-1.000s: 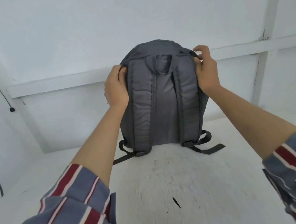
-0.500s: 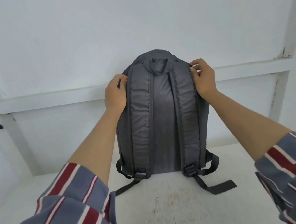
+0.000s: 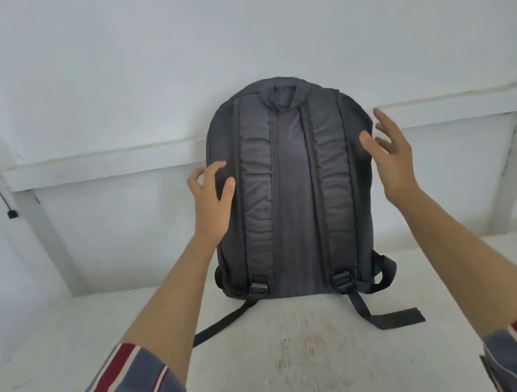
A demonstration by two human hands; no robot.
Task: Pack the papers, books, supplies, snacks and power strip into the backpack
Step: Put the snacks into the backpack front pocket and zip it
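A: Where's the backpack (image 3: 292,191)?
B: Centre frame, upright on the worktop (image 3: 274,374). Left grip (image 3: 211,198) and right grip (image 3: 393,158) are spread beside it, holding nothing.
A: Packing?
B: Probably finished; no loose items are visible.

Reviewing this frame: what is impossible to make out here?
Head view only.
Dark grey fabric backpack: its far side faces the white wall; its contents are hidden by the fabric.
Right hand: the fingers are motion-blurred, so contact with the backpack is unclear.
Thin black cable: cut off by the left edge.
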